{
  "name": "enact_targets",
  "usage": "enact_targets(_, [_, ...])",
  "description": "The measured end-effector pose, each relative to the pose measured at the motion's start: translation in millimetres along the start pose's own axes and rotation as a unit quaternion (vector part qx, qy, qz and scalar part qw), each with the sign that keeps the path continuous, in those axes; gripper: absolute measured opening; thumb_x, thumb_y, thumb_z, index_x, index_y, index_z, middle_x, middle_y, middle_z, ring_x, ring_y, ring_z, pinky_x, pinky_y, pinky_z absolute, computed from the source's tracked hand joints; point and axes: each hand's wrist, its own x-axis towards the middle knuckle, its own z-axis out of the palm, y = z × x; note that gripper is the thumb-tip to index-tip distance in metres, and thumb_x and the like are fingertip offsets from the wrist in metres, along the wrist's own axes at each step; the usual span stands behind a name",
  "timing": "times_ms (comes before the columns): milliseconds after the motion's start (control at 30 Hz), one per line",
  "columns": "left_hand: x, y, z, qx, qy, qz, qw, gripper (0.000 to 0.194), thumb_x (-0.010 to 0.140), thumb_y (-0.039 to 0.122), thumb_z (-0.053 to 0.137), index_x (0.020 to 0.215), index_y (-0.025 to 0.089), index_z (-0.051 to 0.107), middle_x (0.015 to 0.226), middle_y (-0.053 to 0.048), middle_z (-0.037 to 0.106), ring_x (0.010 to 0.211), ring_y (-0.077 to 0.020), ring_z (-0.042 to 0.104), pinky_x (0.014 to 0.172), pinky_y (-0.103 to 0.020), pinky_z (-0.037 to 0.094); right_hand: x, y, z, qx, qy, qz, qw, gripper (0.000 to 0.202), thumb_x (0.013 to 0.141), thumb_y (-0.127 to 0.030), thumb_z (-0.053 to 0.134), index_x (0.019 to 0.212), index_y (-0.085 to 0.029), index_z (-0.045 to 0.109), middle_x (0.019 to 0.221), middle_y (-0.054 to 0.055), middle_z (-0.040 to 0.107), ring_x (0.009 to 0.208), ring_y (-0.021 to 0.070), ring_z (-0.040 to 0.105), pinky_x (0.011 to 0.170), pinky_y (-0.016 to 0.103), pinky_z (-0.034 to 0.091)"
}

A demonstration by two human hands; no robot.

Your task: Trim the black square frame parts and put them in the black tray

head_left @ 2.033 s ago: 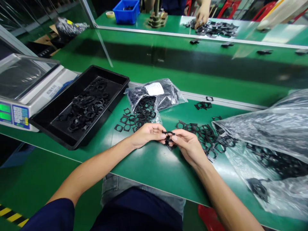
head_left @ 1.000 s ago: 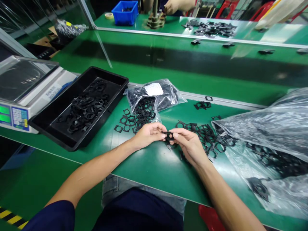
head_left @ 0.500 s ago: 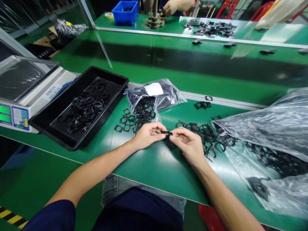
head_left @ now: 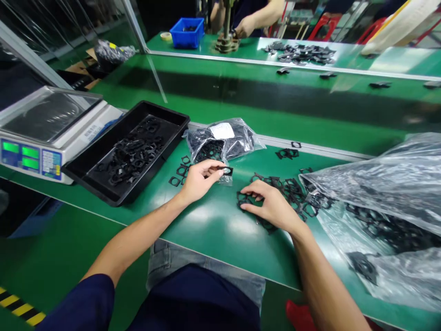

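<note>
My left hand [head_left: 203,179] pinches a small black square frame with a round hole [head_left: 230,171] between thumb and fingertips, above the table near the bagged parts. My right hand [head_left: 272,204] is lower on the right, thumb and fingers apart around a black ring-shaped part [head_left: 240,200] on the table; whether they touch it is hard to tell. Beyond the right hand spreads a loose pile of black ring parts [head_left: 291,187]. Behind the left hand, several square frames [head_left: 174,181] lie beside a clear plastic bag with a white label [head_left: 223,131].
A black tray [head_left: 113,195] of black parts stands left, against a digital scale [head_left: 51,124]. A large plastic bag [head_left: 372,170] of parts covers the right side. Across the green belt [head_left: 213,101], another person's hand [head_left: 245,26] works near a blue bin [head_left: 187,33].
My hands have separated. The left moved up and left with the square frame; the right let go and opened over the parts on the table. The view shifted slightly.
</note>
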Motion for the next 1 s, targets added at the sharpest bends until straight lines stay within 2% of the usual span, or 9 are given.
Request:
enact_targets(167, [5, 30, -82.1, 0.268, 0.086, 0.128, 0.951, 0.018, 0.088, 0.028, 0.064, 0.097, 0.019, 0.075, 0.099, -0.005, 0.074, 0.091, -0.0173, 0.067, 0.083, -0.03, 0.055, -1, 2, 2, -0.155, -0.045, -0.037, 0.986, 0.013, 0.089, -0.02, 0.061, 0.089, -0.021, 0.073, 0.095, 0.008, 0.066, 0.089, 0.0233, 0.065, 0.077, 0.033, 0.052])
enact_targets(333, [1, 28, -174.2, 0.509, 0.156, 0.093, 0.841, 0.023, 0.089, 0.023, 0.054, 0.1, 0.018, 0.074, 0.1, -0.01, 0.073, 0.09, -0.0229, 0.067, 0.09, -0.038, 0.053, 2, 2, 8, -0.166, 0.035, -0.046, 0.984, 0.027, 0.097, -0.025, 0.049, 0.093, -0.022, 0.076, 0.092, 0.01, 0.066, 0.085, 0.0245, 0.064, 0.073, 0.035, 0.051])
enact_targets(433, [-6, 19, -199.9, 0.579, 0.14, 0.066, 0.8, 0.024, 0.086, 0.018, 0.053, 0.099, 0.018, 0.073, 0.107, -0.014, 0.072, 0.102, -0.0302, 0.065, 0.097, -0.048, 0.048, 3, 2, 10, -0.163, 0.098, -0.021, 0.982, 0.029, 0.097, -0.029, 0.049, 0.095, -0.02, 0.077, 0.091, 0.011, 0.066, 0.084, 0.0255, 0.064, 0.071, 0.035, 0.049])
enact_targets(500, [-12, 18, -195.1, 0.594, 0.143, 0.08, 0.787, 0.025, 0.086, 0.017, 0.054, 0.102, 0.018, 0.073, 0.116, -0.015, 0.07, 0.112, -0.0325, 0.062, 0.101, -0.05, 0.045, 4, 1, 11, -0.156, 0.121, -0.001, 0.98, 0.03, 0.096, -0.031, 0.051, 0.093, -0.019, 0.078, 0.085, 0.01, 0.066, 0.079, 0.0246, 0.063, 0.068, 0.034, 0.047])
enact_targets(600, [-23, 19, -158.9, 0.563, 0.124, 0.131, 0.807, 0.021, 0.091, 0.021, 0.054, 0.102, 0.019, 0.072, 0.11, -0.012, 0.07, 0.108, -0.0278, 0.062, 0.098, -0.045, 0.047, 3, -2, 11, -0.124, 0.134, 0.02, 0.983, 0.033, 0.096, -0.037, 0.052, 0.083, -0.019, 0.077, 0.066, 0.005, 0.061, 0.063, 0.0207, 0.058, 0.061, 0.032, 0.041])
enact_targets(700, [-31, 13, -109.2, 0.499, -0.023, 0.149, 0.853, 0.018, 0.096, 0.026, 0.053, 0.096, 0.02, 0.07, 0.092, -0.006, 0.071, 0.088, -0.02, 0.064, 0.086, -0.035, 0.051, 3, -7, 11, -0.061, 0.145, 0.041, 0.987, 0.037, 0.096, -0.043, 0.054, 0.078, -0.018, 0.074, 0.05, -0.001, 0.05, 0.05, 0.0161, 0.047, 0.056, 0.03, 0.035])
enact_targets(767, [-36, 5, -81.2, 0.497, -0.105, 0.154, 0.847, 0.018, 0.098, 0.029, 0.054, 0.099, 0.019, 0.069, 0.092, -0.006, 0.071, 0.086, -0.0188, 0.064, 0.081, -0.032, 0.051, 2, -10, 9, -0.002, 0.138, 0.057, 0.989, 0.037, 0.094, -0.045, 0.054, 0.081, -0.016, 0.074, 0.052, -0.001, 0.052, 0.049, 0.0145, 0.046, 0.055, 0.029, 0.035])
enact_targets(867, [-41, -7, -57.0, 0.518, -0.178, 0.162, 0.821, 0.014, 0.097, 0.03, 0.058, 0.096, 0.019, 0.067, 0.093, -0.005, 0.069, 0.086, -0.0189, 0.062, 0.077, -0.031, 0.049, -1, -15, 10, 0.145, 0.046, 0.084, 0.985, 0.041, 0.093, -0.051, 0.054, 0.093, -0.015, 0.073, 0.065, 0.002, 0.064, 0.05, 0.0135, 0.051, 0.051, 0.027, 0.039])
enact_targets(1000, [-44, -16, -52.8, 0.505, -0.19, 0.163, 0.826, 0.017, 0.099, 0.023, 0.052, 0.086, 0.019, 0.062, 0.081, -0.002, 0.062, 0.077, -0.0174, 0.058, 0.073, -0.03, 0.045, -8, -17, 20, 0.303, -0.15, 0.106, 0.935, 0.041, 0.093, -0.052, 0.053, 0.096, -0.015, 0.069, 0.052, -0.003, 0.056, 0.044, 0.0125, 0.052, 0.049, 0.024, 0.044])
